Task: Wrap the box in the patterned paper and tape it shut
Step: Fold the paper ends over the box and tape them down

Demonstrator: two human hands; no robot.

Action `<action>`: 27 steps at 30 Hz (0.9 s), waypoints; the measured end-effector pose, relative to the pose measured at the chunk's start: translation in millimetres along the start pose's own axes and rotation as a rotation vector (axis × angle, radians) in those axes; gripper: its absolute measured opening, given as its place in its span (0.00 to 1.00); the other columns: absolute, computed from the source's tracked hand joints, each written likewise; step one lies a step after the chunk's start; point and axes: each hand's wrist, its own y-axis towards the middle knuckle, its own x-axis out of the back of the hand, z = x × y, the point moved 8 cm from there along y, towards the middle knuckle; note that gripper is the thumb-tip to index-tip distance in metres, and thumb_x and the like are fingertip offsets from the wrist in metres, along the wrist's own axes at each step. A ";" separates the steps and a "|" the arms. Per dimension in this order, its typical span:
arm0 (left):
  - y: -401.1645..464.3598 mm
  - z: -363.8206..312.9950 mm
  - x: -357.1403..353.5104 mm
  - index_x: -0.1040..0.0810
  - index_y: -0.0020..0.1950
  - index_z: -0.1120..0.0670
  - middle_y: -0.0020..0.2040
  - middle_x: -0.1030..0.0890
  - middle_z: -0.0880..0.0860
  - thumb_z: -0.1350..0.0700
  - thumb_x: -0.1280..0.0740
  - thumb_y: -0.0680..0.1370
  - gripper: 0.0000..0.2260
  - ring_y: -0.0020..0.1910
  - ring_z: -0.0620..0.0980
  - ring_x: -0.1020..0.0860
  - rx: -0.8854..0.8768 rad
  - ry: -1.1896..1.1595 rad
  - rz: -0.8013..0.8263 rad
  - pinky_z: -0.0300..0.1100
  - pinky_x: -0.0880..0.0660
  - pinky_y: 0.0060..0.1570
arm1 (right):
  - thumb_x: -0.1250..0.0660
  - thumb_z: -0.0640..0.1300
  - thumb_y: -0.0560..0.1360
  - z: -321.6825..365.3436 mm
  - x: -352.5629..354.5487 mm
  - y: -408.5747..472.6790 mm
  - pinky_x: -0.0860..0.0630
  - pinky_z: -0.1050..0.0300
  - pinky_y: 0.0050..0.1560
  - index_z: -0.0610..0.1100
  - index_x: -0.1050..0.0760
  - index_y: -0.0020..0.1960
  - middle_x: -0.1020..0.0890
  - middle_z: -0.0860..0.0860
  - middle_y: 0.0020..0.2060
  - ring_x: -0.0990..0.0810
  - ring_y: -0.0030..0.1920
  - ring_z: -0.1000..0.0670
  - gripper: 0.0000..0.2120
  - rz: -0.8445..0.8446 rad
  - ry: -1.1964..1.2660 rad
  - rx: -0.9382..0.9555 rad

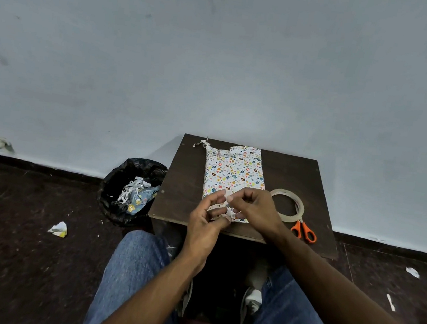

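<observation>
While the box [235, 175] is already covered in patterned paper, its near end flap [229, 212] is pinched by fingers [222, 223] of both hands; taping is judged unfinished.

Left hand [207, 216] and right hand [254, 207] close together — fingers curled, fingertips pinching, forearms converging.

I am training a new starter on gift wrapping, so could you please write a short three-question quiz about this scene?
1. True or false: the orange-handled scissors lie on the dark wooden table.
2. Which end of the box wrapped in patterned paper are the left hand and right hand working at? A) the near end B) the far end
3. Fill in: the roll of clear tape lies on the ____ side of the box.

Key: 1 true; 2 A; 3 right.
</observation>
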 end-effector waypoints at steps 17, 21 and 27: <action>8.4 13.0 2.1 0.41 0.78 0.46 0.78 0.41 0.41 0.51 0.39 0.79 0.27 0.78 0.48 0.48 -0.390 1.465 0.342 0.53 0.50 0.76 | 0.30 0.38 0.76 -55.6 1.3 -10.0 0.27 0.62 0.24 0.40 0.26 0.43 0.27 0.49 0.23 0.34 0.20 0.54 0.05 -0.197 0.216 -0.414; 8.9 16.2 3.9 0.42 0.78 0.46 0.78 0.43 0.41 0.51 0.40 0.79 0.27 0.78 0.47 0.49 -0.403 1.529 0.343 0.54 0.54 0.76 | 0.30 0.38 0.75 -60.2 -8.4 -4.9 0.27 0.62 0.24 0.42 0.27 0.40 0.28 0.50 0.21 0.36 0.18 0.54 0.08 -0.219 0.222 -0.461; 11.5 22.5 6.4 0.40 0.78 0.46 0.77 0.40 0.41 0.53 0.39 0.77 0.29 0.78 0.47 0.49 -0.382 1.434 0.318 0.52 0.47 0.75 | 0.31 0.36 0.74 -63.3 -13.4 4.4 0.24 0.58 0.28 0.41 0.28 0.38 0.30 0.48 0.20 0.36 0.19 0.53 0.08 -0.266 0.240 -0.508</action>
